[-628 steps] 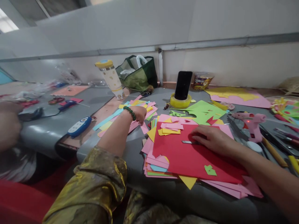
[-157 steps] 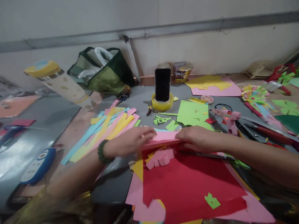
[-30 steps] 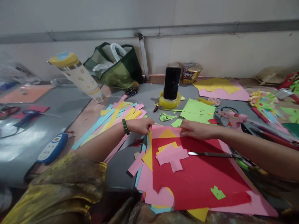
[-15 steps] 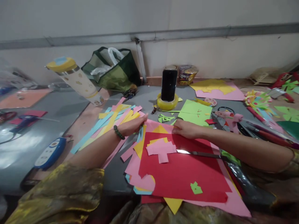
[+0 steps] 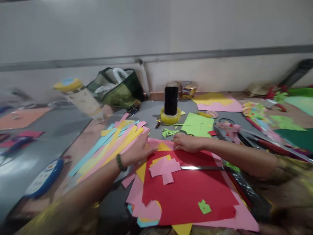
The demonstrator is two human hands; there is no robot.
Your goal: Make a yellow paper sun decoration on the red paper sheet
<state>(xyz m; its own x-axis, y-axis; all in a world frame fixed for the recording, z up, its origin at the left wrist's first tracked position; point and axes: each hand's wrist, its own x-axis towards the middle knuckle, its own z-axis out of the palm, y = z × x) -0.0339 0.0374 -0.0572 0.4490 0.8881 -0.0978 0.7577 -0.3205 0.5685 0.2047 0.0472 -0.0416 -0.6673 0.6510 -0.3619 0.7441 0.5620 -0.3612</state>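
Observation:
My left hand (image 5: pixel 137 150), with a green bead bracelet (image 5: pixel 120 162), lies over the left edge of the paper stack, thumb apart from the fingers. Cut paper strips (image 5: pixel 107 148) in blue, yellow and pink fan out beside it. At the stack's far edge, the fingers of my right hand (image 5: pixel 187 143) are curled over the pink sheet (image 5: pixel 167 144); their tips are partly hidden. A red sheet (image 5: pixel 190 192) tops the stack. On it rest a pink cross-shaped cutout (image 5: pixel 164 169), a metal blade (image 5: pixel 201 168) and a green scrap (image 5: pixel 204 207).
A phone (image 5: pixel 171 100) stands in a yellow ring (image 5: pixel 170 116) beyond the stack. Behind are a green bag (image 5: pixel 119 89) and a tilted tumbler (image 5: pixel 83 101). Right of the phone lies a green sheet (image 5: pixel 199 124); farther right is a pink glue gun (image 5: pixel 231 129).
My left hand has shifted toward the stack, its thumb now spread from the fingers. My right hand stays at the far edge. The camera view has tilted upward.

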